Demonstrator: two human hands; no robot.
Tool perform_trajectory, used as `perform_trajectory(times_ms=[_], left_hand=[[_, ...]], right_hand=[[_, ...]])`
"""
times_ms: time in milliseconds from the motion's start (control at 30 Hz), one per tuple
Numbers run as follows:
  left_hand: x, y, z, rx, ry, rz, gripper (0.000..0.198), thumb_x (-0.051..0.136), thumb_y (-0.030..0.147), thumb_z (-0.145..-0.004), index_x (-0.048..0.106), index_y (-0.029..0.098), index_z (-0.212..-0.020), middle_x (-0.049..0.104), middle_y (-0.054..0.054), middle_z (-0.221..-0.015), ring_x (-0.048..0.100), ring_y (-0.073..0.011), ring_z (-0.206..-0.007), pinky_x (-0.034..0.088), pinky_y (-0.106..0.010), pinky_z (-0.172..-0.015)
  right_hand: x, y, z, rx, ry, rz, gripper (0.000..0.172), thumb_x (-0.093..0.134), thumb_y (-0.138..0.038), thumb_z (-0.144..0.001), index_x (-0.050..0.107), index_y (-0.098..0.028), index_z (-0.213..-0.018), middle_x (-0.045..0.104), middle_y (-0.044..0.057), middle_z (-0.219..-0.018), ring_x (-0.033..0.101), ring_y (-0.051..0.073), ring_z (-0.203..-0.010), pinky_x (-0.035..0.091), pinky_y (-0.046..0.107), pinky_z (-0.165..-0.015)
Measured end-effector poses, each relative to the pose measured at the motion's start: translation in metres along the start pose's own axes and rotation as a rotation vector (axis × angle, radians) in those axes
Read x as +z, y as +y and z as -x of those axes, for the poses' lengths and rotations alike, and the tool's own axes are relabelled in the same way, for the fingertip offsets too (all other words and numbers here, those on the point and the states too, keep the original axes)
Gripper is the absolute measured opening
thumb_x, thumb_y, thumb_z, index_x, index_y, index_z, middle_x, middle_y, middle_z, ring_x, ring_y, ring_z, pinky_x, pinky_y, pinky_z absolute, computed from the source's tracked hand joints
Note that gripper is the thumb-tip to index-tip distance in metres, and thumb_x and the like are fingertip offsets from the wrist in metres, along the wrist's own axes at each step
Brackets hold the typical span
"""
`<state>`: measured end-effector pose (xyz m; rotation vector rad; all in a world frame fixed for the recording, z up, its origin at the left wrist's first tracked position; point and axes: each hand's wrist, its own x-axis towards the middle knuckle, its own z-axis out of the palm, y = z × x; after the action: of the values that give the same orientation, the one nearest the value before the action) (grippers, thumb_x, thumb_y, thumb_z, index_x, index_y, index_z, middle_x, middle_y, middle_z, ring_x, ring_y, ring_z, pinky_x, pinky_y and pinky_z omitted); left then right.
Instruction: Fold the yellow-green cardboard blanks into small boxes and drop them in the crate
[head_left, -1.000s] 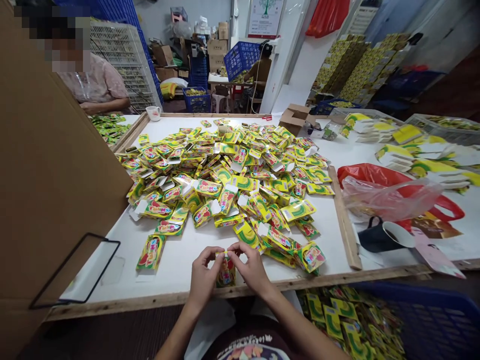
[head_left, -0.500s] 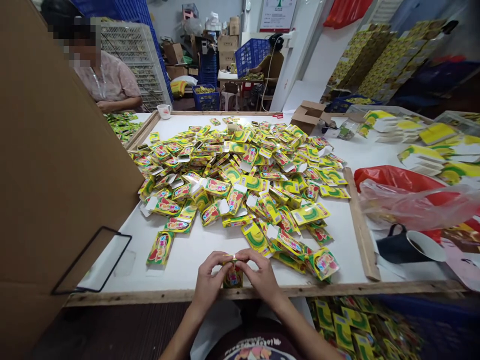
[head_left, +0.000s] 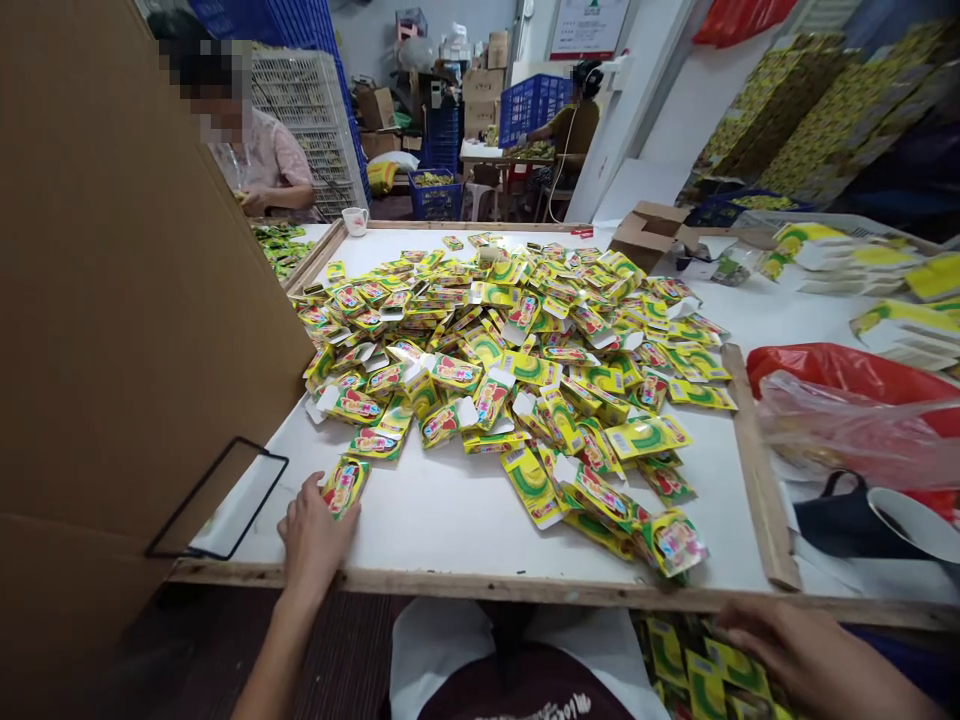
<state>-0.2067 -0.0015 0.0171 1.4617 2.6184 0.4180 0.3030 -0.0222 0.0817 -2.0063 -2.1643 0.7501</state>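
Note:
My left hand [head_left: 316,530] is closed round the lower end of a small yellow-green carton [head_left: 346,485] with pink and white lettering. That carton lies at the near left of the white table [head_left: 435,520]. Down at the right, beyond the table's front edge, my right hand [head_left: 780,645] hovers over cartons [head_left: 705,665] heaped below the table. Its fingers are somewhat blurred and loosely bent, with no carton visible in them. A large pile of similar cartons [head_left: 495,350], many with white flaps raised, covers the middle of the table.
A brown cardboard panel [head_left: 150,300] with a black wire handle [head_left: 217,500] stands at left. Wooden strips [head_left: 761,470] border the table. At right are a dark mug [head_left: 862,515] and red plastic bag [head_left: 840,375]. One person [head_left: 274,165] sits at back left, another [head_left: 577,130] farther back.
My hands have parted from the carton they held together at the table's front edge. The left went left onto another carton; the right went down and right. The first carton is no longer between them.

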Motion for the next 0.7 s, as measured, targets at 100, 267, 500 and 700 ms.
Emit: perform_trajectory(times_ms=[100,267,500,700], left_hand=[[-0.009,0.0,0.005,0.192,-0.123,0.067,0.056,0.059,0.039,-0.072,0.045,0.014,-0.12,0.06,-0.013,-0.11,0.054,-0.0303,-0.101,0.04,-0.042,-0.084],[-0.026,0.051,0.028,0.612,-0.322,0.15,0.042,0.06,0.02,-0.065,0.056,0.024,-0.107,0.061,-0.005,-0.112,0.051,-0.0287,-0.108,0.035,-0.045,-0.091],[0.003,0.097,0.051,0.906,-0.182,0.474,0.051,0.053,0.01,-0.071,0.049,0.03,-0.118,0.056,-0.005,-0.122,0.049,-0.0256,-0.118,0.029,-0.053,-0.104],[0.054,0.089,0.046,0.278,-0.356,1.071,0.058,0.066,0.044,-0.071,0.043,0.023,-0.12,0.063,-0.009,-0.109,0.064,-0.0281,-0.098,0.055,-0.04,-0.082]], right_hand=[[0.012,-0.038,-0.007,-0.077,-0.088,-0.147,0.024,0.051,-0.037,-0.08,0.07,-0.022,-0.079,0.072,0.008,-0.082,0.067,0.025,-0.078,0.052,0.031,-0.07],[0.052,-0.15,-0.05,-0.386,-0.01,-0.436,0.018,0.048,-0.023,-0.086,0.062,-0.021,-0.097,0.064,0.008,-0.105,0.057,0.022,-0.103,0.043,0.035,-0.092],[0.118,-0.19,-0.087,-0.373,-0.075,-0.954,0.035,0.051,-0.01,-0.075,0.046,-0.022,-0.108,0.063,0.002,-0.09,0.061,0.018,-0.088,0.047,0.031,-0.079],[0.156,-0.182,-0.092,-0.258,0.186,-1.334,0.03,0.058,-0.011,-0.069,0.043,-0.023,-0.092,0.059,-0.001,-0.087,0.06,0.015,-0.081,0.046,0.026,-0.071]])
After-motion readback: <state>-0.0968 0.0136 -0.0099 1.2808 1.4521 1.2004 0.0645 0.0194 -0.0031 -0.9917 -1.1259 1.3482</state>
